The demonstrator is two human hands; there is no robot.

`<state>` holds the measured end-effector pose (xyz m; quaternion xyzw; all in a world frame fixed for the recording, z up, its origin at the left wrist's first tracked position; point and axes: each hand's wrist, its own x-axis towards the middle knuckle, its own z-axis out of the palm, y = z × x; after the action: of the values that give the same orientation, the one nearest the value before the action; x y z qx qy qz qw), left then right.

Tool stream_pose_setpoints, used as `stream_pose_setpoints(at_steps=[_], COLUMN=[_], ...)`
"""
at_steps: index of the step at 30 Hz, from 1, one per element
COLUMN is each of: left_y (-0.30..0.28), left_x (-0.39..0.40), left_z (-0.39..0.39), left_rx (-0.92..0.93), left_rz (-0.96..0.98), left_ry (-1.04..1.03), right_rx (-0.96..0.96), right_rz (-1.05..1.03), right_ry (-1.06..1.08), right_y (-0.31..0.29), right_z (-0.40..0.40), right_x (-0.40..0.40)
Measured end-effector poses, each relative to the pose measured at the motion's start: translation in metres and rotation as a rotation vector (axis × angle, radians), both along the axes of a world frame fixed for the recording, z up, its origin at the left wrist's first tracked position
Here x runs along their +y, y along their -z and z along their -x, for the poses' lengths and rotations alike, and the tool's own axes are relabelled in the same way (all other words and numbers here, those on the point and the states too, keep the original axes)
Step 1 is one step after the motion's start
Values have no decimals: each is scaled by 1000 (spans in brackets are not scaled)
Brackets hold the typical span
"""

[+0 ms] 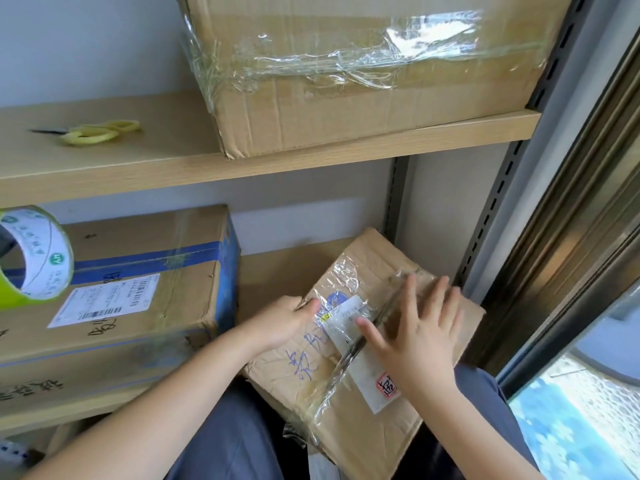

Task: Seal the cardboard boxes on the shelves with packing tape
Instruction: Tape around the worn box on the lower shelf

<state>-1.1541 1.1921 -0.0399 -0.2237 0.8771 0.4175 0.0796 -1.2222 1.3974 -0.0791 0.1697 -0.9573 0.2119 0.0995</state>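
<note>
Brown cardboard, creased and soft: small box [363,327] at 5 o'clock in view, half on the lower shelf [277,268], near end overhanging toward the lap. Clear tape strip [367,330] along the top seam, wrinkled and glinting, crossing a white label [360,355].

Right hand [420,336] flat on the box top, fingers spread and straight, thumb lying on the strip. No curl, nothing pinched. Left hand [282,322] at the box's 9 o'clock edge, fingers wrapped round the rim, thumb on top: a holding grip, bracing the box.

Step in hand, as judged: smoothing the strip down over the seam.

Notes for doing it well:
- Press from the strip's middle outward toward 1 and 7 o'clock, to chase out the wrinkles and air.
- Keep the left-hand brace firm; overhanging box likely to tip or slide under a push.
- Rub along the seam line itself, where the flaps meet, not only on the flat.
- Fold loose film at the near end over the edge and down the side; bond there looks poor.
- Limp board: firm but even pressure, or the flaps sink and the tape bridges.

Elsewhere: tape roll [34,254] at 9 o'clock, standing on a large box with blue bands [138,289]. Scissors [93,131], yellow handles, at 10 o'clock on the upper shelf [311,157]. Big box [346,105] at 12 o'clock, already wrapped in crumpled film.
</note>
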Motion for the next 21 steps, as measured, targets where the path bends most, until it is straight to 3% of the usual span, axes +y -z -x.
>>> stream_pose_setpoints(at_steps=[4, 7, 9, 11, 13, 16, 19, 21], left_y=[-18, -63, -88, -100, -95, -79, -69, -68], left_x=[-14, -13, -4, 0, -10, -33, -39, -41], left_z=[-13, -7, 0, 5, 7, 0, -7, -11], left_rx=[184, 324, 225, 148, 108, 82, 81, 83], left_rz=[-154, 74, 305, 324, 227, 101, -11, 29], left_ry=[-215, -356, -322, -276, -249, -264, -351, -407], right_rx=[-16, -206, -436, -616, -622, -413, -160, -184], right_rz=[92, 279, 534, 651, 519, 197, 94, 135], right_ry=[-229, -235, -258, -259, -239, -220, -406, -525], right_y=[-24, -41, -46, -42, -28, -15, -12, -15], right_z=[16, 18, 16, 15, 13, 11, 15, 23], right_x=[-9, -22, -34, -40, -41, -45, -51, -48])
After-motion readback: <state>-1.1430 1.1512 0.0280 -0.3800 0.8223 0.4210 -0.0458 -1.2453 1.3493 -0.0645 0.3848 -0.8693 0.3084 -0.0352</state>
